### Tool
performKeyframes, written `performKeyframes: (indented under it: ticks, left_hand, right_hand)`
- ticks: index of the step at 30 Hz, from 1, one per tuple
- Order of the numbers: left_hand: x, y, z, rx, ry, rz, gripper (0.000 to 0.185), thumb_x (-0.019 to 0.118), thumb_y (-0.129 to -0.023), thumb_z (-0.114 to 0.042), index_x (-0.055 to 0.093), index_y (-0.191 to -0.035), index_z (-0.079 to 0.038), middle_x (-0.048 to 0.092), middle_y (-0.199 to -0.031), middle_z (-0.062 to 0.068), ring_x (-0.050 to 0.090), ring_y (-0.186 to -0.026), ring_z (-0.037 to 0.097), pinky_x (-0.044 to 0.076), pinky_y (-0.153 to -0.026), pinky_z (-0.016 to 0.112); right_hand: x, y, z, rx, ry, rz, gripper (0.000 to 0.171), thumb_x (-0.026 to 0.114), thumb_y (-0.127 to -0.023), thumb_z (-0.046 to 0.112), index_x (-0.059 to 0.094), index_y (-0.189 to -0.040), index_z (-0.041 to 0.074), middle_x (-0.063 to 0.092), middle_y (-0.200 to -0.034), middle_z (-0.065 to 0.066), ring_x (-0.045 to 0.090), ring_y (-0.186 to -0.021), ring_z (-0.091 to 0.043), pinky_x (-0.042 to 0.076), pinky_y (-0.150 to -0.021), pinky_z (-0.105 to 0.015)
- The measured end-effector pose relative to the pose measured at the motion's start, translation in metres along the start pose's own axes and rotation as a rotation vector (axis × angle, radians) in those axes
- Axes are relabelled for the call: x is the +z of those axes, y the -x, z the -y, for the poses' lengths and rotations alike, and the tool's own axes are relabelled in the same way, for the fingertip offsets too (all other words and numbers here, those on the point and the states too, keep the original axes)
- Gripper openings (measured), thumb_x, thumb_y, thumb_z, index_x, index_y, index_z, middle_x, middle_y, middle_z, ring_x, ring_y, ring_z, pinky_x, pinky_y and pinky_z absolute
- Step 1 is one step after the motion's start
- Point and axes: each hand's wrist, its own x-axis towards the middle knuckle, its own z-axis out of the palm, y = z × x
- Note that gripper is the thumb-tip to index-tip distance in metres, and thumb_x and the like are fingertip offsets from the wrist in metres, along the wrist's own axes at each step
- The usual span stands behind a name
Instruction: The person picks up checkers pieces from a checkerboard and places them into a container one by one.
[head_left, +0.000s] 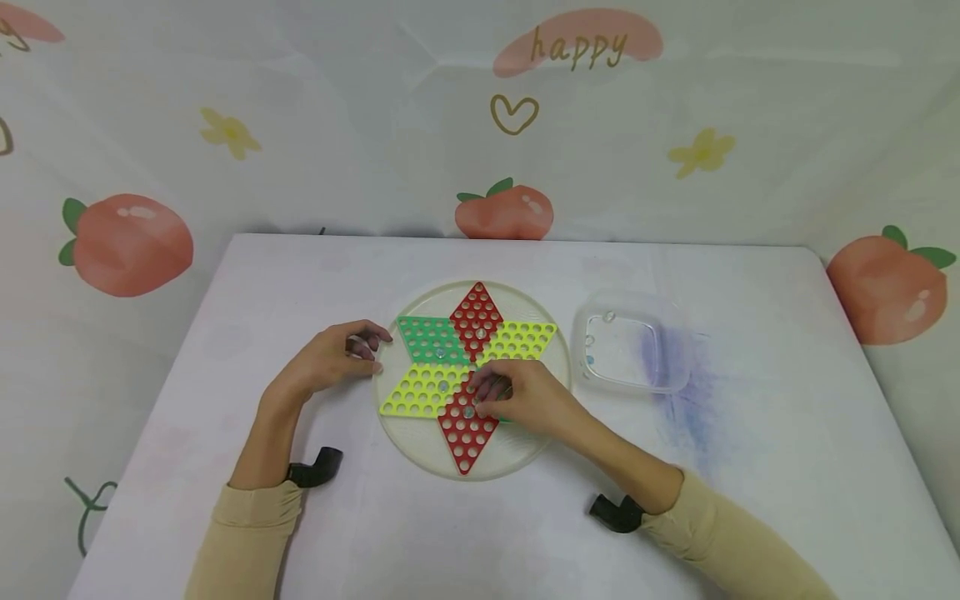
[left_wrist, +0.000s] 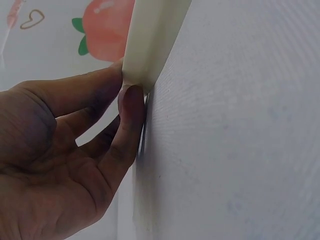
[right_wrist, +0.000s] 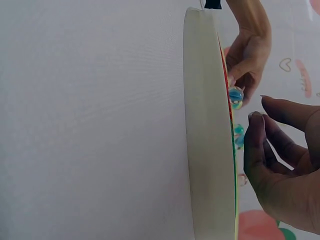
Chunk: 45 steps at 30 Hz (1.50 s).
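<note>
A round, cream-rimmed Chinese checkers board (head_left: 416,446) lies on the table, its star made of red, yellow and green holed pieces. My left hand (head_left: 330,358) pinches the board's left rim between thumb and fingers; the left wrist view shows the fingertips (left_wrist: 131,102) against the pale edge. Over the lower red point (head_left: 467,442) hovers my right hand (head_left: 525,396). Its fingers are loosely bent, with a small gap between thumb and fingertips (right_wrist: 256,125) and nothing seen there. Glass marbles sit in holes: one on green (head_left: 440,353), one on yellow (head_left: 443,386), another on red (head_left: 468,412).
Right of the board stands a clear plastic container (head_left: 675,379) with several marbles (head_left: 589,340) inside. Black wrist mounts (head_left: 318,468) are on both forearms. A white table (head_left: 300,275) ends at a printed cloth backdrop (head_left: 360,125).
</note>
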Motion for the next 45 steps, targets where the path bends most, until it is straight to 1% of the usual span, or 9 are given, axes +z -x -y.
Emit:
performKeyframes:
  ticks: [6, 13, 21, 25, 32, 35, 42, 45]
  left_hand:
    - [-0.001, -0.001, 0.0, 0.0, -0.004, -0.002, 0.039, 0.075, -0.084, -0.002, 0.064, -0.121, -0.006, 0.061, -0.1, 0.011, 0.055, -0.09, 0.024, 0.045, -0.077, 0.029]
    - [-0.002, -0.001, 0.001, -0.006, -0.004, 0.001, 0.039, 0.076, -0.084, -0.004, 0.064, -0.122, -0.007, 0.062, -0.101, 0.011, 0.056, -0.091, 0.024, 0.045, -0.078, 0.029]
    - [-0.002, 0.0, 0.002, -0.007, -0.005, -0.002, 0.039, 0.075, -0.085, -0.005, 0.064, -0.122, -0.007, 0.062, -0.103, 0.011, 0.055, -0.092, 0.024, 0.044, -0.079, 0.029]
    - [-0.001, 0.0, 0.002, -0.01, -0.001, -0.002, 0.039, 0.075, -0.085, -0.005, 0.064, -0.122, -0.007, 0.062, -0.104, 0.011, 0.055, -0.092, 0.024, 0.044, -0.079, 0.029]
    - [-0.001, 0.001, 0.002, -0.002, 0.005, 0.007, 0.039, 0.075, -0.085, -0.004, 0.063, -0.123, -0.007, 0.062, -0.103, 0.011, 0.055, -0.092, 0.024, 0.044, -0.079, 0.029]
    - [-0.001, 0.001, 0.002, -0.006, 0.006, 0.007, 0.04, 0.075, -0.085, -0.004, 0.063, -0.123, -0.007, 0.062, -0.103, 0.011, 0.055, -0.092, 0.024, 0.044, -0.079, 0.029]
    - [-0.001, 0.001, 0.001, -0.003, 0.011, 0.014, 0.04, 0.075, -0.085, -0.006, 0.063, -0.124, -0.007, 0.062, -0.106, 0.011, 0.056, -0.093, 0.024, 0.044, -0.079, 0.029]
    - [-0.001, 0.001, 0.002, -0.001, 0.007, 0.01, 0.04, 0.075, -0.086, -0.006, 0.063, -0.123, -0.007, 0.062, -0.105, 0.011, 0.056, -0.093, 0.023, 0.044, -0.079, 0.029]
  right_hand:
    - [0.004, -0.002, 0.001, 0.018, 0.023, 0.01, 0.019, 0.082, -0.081, 0.009, 0.073, -0.098, 0.011, 0.066, -0.078, 0.008, 0.063, -0.073, -0.007, 0.052, -0.069, -0.026]
    - [0.01, -0.003, 0.0, 0.059, 0.106, 0.013, 0.017, 0.083, -0.08, 0.013, 0.076, -0.095, 0.016, 0.065, -0.076, 0.013, 0.061, -0.074, -0.004, 0.051, -0.069, -0.024]
    - [0.014, -0.003, 0.004, 0.026, 0.149, -0.018, 0.017, 0.083, -0.077, 0.007, 0.078, -0.092, 0.014, 0.068, -0.078, 0.014, 0.061, -0.076, -0.002, 0.05, -0.066, -0.022]
    - [0.014, -0.003, 0.003, 0.008, 0.18, -0.031, 0.016, 0.084, -0.076, 0.009, 0.078, -0.09, 0.015, 0.067, -0.076, 0.014, 0.06, -0.075, -0.003, 0.049, -0.065, -0.022]
    - [0.015, -0.003, 0.002, -0.028, 0.22, -0.055, 0.013, 0.085, -0.076, 0.011, 0.078, -0.086, 0.015, 0.065, -0.075, 0.012, 0.057, -0.069, -0.002, 0.047, -0.062, -0.022]
    - [0.016, -0.003, 0.001, -0.033, 0.214, -0.062, 0.013, 0.086, -0.075, 0.012, 0.078, -0.085, 0.015, 0.065, -0.075, 0.012, 0.057, -0.068, -0.002, 0.048, -0.062, -0.022]
    - [0.013, -0.001, 0.0, 0.046, 0.168, -0.062, 0.012, 0.085, -0.078, 0.017, 0.076, -0.084, 0.021, 0.062, -0.071, 0.015, 0.058, -0.069, -0.002, 0.049, -0.065, -0.023]
    - [0.009, 0.0, 0.001, 0.052, 0.123, -0.049, 0.012, 0.084, -0.079, 0.016, 0.075, -0.086, 0.02, 0.065, -0.073, 0.015, 0.062, -0.07, -0.002, 0.051, -0.067, -0.024]
